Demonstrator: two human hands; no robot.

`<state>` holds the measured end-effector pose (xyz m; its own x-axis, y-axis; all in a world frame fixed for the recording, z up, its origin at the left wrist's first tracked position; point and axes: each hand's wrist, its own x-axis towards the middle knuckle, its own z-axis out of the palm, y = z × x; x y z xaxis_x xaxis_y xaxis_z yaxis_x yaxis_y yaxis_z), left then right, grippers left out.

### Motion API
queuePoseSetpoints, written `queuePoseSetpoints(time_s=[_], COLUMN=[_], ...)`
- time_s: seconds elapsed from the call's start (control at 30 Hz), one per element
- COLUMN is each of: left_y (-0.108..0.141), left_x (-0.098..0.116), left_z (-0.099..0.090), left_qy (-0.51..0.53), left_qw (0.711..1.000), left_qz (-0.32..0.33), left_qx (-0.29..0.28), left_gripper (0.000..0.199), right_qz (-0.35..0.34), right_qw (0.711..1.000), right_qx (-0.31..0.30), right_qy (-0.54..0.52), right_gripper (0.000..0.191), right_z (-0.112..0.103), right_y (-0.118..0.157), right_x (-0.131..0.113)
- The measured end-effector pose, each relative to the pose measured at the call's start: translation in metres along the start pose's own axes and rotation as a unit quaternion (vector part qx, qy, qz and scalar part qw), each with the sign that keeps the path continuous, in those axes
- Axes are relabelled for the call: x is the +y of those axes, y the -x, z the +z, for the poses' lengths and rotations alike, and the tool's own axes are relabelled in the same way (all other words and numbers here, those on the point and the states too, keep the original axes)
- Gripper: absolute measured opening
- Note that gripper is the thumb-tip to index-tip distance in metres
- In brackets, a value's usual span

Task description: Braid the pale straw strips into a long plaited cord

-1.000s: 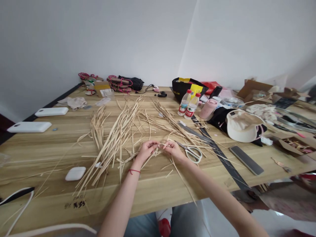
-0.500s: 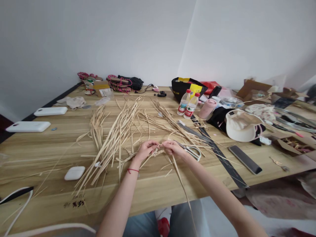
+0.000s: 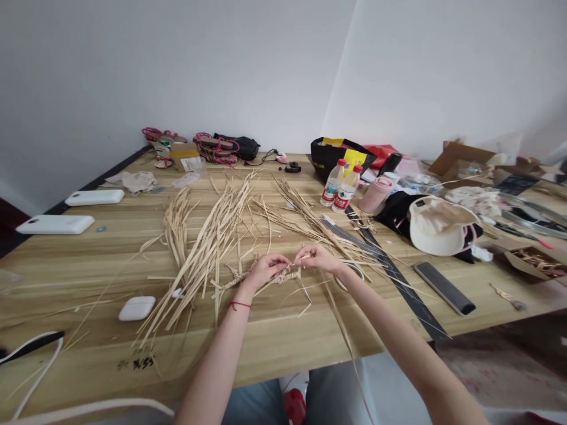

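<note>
Head camera looks down at my two bare hands meeting over the middle of the wooden table [image 3: 283,348]. My left hand [image 3: 262,271] has its fingers curled in and pinched on a short woven straw braid [image 3: 283,275], which lies just above the table surface between my hands; a thin red string circles that wrist. My right hand [image 3: 319,258] is raised slightly, thumb and forefinger pressed together on a single pale strip [image 3: 303,258] that runs into the braid's right end. Long loose ends trail from the braid toward me, past the table edge.

Beyond my hands, a wide scatter of straw strips [image 3: 208,242] fans across the table. White-handled scissors [image 3: 349,277] lie just behind my right wrist, mostly hidden by it. A long black ruler [image 3: 398,283] runs diagonally to the right, with a dark flat bar [image 3: 444,288] beside it. Further back stand two water bottles [image 3: 339,187] with red caps, a pink cup [image 3: 374,195] on its side, and a black bag [image 3: 336,156]. A cream hat [image 3: 436,227] rests to the right. On my left lie a small white earbud case [image 3: 137,308] and two white slabs [image 3: 55,224] near the far edge.
</note>
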<state>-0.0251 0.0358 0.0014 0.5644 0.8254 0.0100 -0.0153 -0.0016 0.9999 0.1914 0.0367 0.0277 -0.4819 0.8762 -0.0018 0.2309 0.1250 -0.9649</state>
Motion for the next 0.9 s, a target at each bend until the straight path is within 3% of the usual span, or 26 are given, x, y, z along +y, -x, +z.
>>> queuePoseSetpoints(time_s=[0.17, 0.57, 0.77, 0.9], left_y=[0.000, 0.000, -0.003, -0.006], left_x=[0.002, 0.001, -0.006, -0.010], left_z=[0.001, 0.000, 0.000, -0.001], left_qy=[0.006, 0.017, 0.037, 0.059], left_qw=[1.000, 1.000, 0.999, 0.998], left_qz=[0.001, 0.001, 0.001, 0.010], left_qx=[0.000, -0.004, 0.000, 0.025], left_gripper=[0.025, 0.025, 0.026, 0.026], right_qz=[0.002, 0.001, -0.015, -0.024], right_qw=[1.000, 1.000, 0.999, 0.989], right_qx=[-0.030, -0.020, 0.043, 0.145], right_qy=[0.007, -0.013, 0.022, -0.010], right_gripper=[0.029, 0.027, 0.026, 0.026], right_z=[-0.002, 0.001, 0.008, 0.025], right_y=[0.000, -0.002, -0.001, 0.002], right_x=[-0.005, 0.001, 0.002, 0.011])
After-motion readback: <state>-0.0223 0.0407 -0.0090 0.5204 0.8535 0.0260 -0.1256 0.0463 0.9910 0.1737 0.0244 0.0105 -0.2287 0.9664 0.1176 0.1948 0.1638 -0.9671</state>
